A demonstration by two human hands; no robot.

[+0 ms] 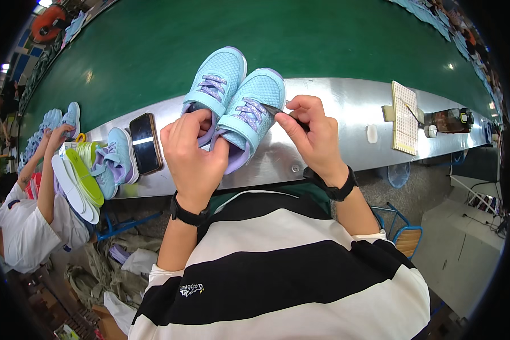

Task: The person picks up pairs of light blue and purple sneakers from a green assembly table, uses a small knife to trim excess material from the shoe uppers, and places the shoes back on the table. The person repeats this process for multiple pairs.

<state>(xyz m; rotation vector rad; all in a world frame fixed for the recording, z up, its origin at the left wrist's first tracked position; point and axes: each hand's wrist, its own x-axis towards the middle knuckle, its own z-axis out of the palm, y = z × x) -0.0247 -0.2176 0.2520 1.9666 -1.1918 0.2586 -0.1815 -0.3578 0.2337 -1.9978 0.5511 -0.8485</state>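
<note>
The left hand (194,158) is above the metal worktop (345,102); its grip is closed on the collars of two light-blue shoes, digits inside both openings. The right hand's (316,133) grip is narrow, holding a slim dark tool (272,109). The left shoe (224,71) and right shoe (260,85) sit side by side, toes away from the person, over the worktop's far edge. The tool tip is at the right shoe's lilac laces (248,112); from here, contact cannot be confirmed. Left: a phone (145,143). Right: a perforated board (405,116), then a brown bottle (452,120). Beyond: a green surface (334,39).
</note>
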